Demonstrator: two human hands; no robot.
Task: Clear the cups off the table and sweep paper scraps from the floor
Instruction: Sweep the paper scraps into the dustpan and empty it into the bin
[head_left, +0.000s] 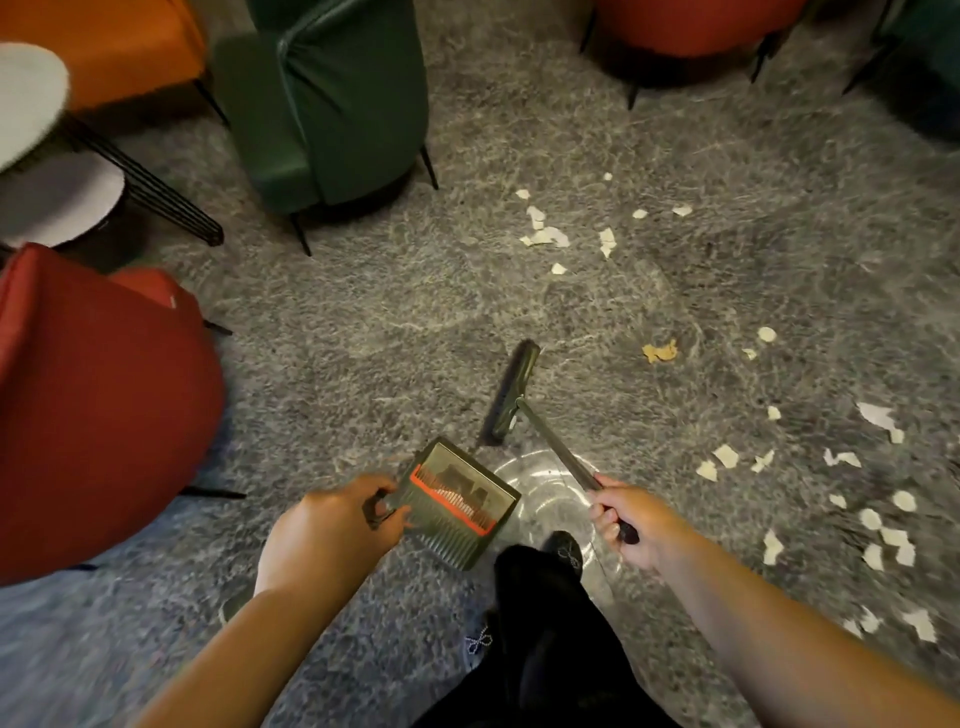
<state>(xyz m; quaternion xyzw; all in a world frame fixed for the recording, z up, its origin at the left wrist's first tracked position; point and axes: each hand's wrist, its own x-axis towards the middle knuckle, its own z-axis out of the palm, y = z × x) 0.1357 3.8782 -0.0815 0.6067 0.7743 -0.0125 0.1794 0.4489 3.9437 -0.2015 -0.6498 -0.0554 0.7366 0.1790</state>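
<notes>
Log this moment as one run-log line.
phase: sweeping | left hand: grips dustpan | right hand: grips broom handle | paper scraps: on floor, unswept

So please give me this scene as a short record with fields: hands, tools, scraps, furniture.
left hand: left hand grips the dustpan handle
right hand: right hand grips the broom handle
broom head: on the grey floor, ahead of the dustpan
paper scraps: scattered on the floor, one group ahead, another at right
furniture: green chair, red chair
</notes>
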